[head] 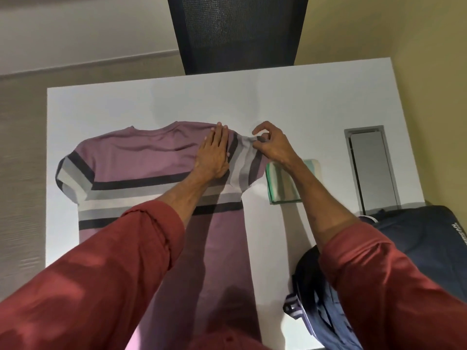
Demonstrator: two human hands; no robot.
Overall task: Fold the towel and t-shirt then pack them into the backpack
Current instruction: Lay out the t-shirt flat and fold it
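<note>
Centrally, the left hand (214, 152) lies flat with straight fingers, pressing down on the t-shirt (141, 157) near one shoulder. Just beside it, the right hand (271, 145) pinches the edge of the nearest sleeve between thumb and fingertips, bunching the cloth. Both forearms come out of rolled-up red sleeves (113, 274).

The t-shirt is mauve, with dark, grey and white bands across the chest and both sleeves. It lies spread on a white table (151, 102), its neck pointing away from the person.

A folded towel (283, 185), striped pale green and white, rests on the table just right of the pinched sleeve, partly hidden under the right forearm. A dark blue backpack (417, 238) sits at the table's near right corner. It may be open, but the arm hides its mouth.

A grey rectangular hatch (369, 168) is set into the tabletop at the far right. Beyond the far edge stands a black mesh chair back (237, 31), with pale wall behind it and yellowish wall (417, 34) to the right.
</note>
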